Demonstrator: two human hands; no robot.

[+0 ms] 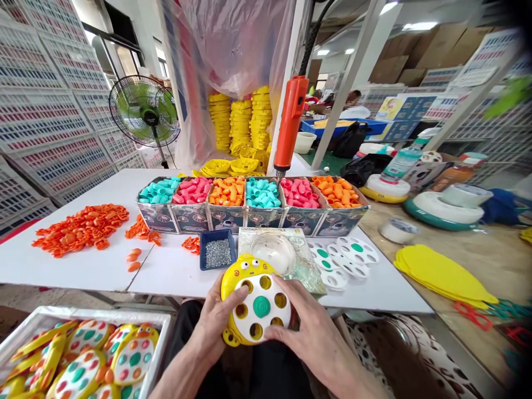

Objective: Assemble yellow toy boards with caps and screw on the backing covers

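Between my two hands is a yellow plastic toy duck body [228, 284] with printed eyes and a white round plate with holes and a green centre [261, 306] on its front. My left hand [214, 321] grips its left edge, thumb on the white plate. My right hand [310, 327] holds the right edge, thumb near the lower rim. The toy is tilted up above my lap, in front of the table edge. Behind it are a clear round bowl [273, 252] and a dark blue tray of small metal screws [218, 252].
A row of bins [226, 219] holds teal, pink and orange pieces. An orange electric screwdriver [290, 122] hangs above them. Orange parts [89, 227] lie at left, white holed discs [349, 257] at right. A white crate [164, 343] of finished-looking toys stands lower left.
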